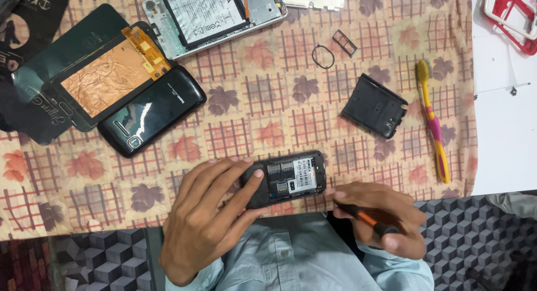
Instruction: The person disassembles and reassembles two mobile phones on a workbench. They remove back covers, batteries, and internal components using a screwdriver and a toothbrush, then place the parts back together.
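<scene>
At the near edge of the bench (pixel 67 213), my left hand (pixel 204 213) pins a small black phone (pixel 286 178), back cover off and its inner bay showing, flat on the leaf-patterned cloth, fingers (pixel 254 182) curled over its left end. My right hand (pixel 386 218) is closed around a screwdriver (pixel 366 218) with a black-and-orange handle, its tip at the phone's right end; whether it sits in a screw I cannot tell.

To do this well, I judge the left hand should press the body down so it cannot twist, and the driver should stand square to the screw head with steady downward pressure before turning, lest the tip slip across the label and contacts.

Farther off, right of centre, lies a black back cover (pixel 373 105), and beside it, to the right, a yellow-and-pink toothbrush (pixel 433 120). Beyond those rest a thin black ring (pixel 323 56) and a small card tray (pixel 345 43), apart from each other.

On the left sits a glossy black handset (pixel 152 111), touching a dark panel with copper foil (pixel 103 78). At the far edge, an opened phone shows its battery (pixel 204 14).
</scene>
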